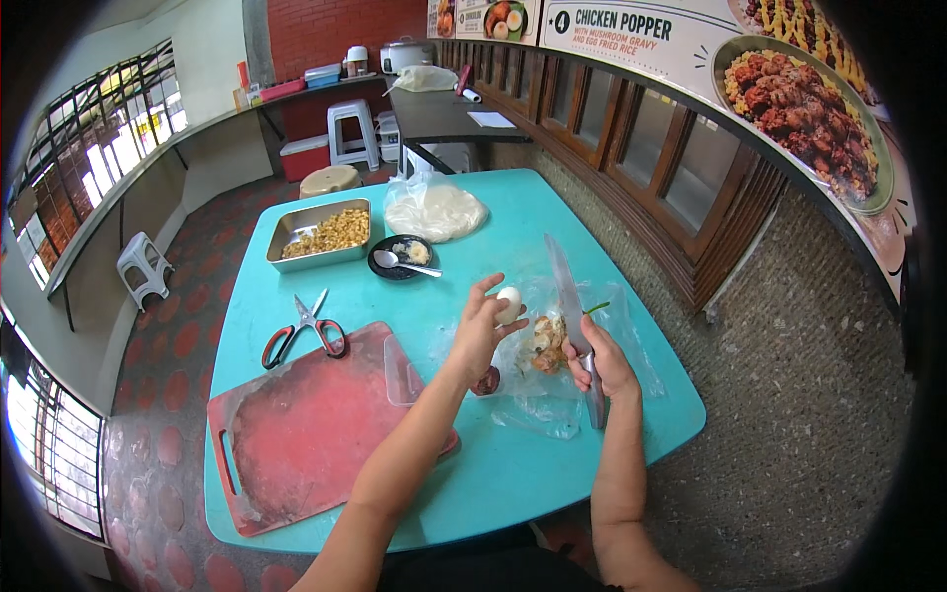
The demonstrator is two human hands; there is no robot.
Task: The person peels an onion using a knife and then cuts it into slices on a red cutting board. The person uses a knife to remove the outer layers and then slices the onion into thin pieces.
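My left hand point(481, 325) holds a small white rounded food item point(509, 305) between its fingers, above the table. Whether it is a peeled onion or an egg, I cannot tell. A large kitchen knife point(564, 285) is in my right hand point(607, 359), gripped at its grey handle, blade pointing up and away. Beneath the hands, a clear plastic bag point(540, 414) lies spread out with brownish peelings point(549, 344) and a green stem point(598, 307) on it. A dark reddish round item, perhaps an onion point(486, 381), sits beside my left wrist. My left forearm partly covers a clear plastic container point(399, 370).
On the turquoise table point(333, 533) lie a red cutting board point(318, 422) and opened scissors point(305, 325). Farther back are a metal tray point(277, 248) of chopped food, a black saucer point(385, 271) with a spoon point(410, 265), and a filled plastic bag point(436, 211). A wall stands at the right.
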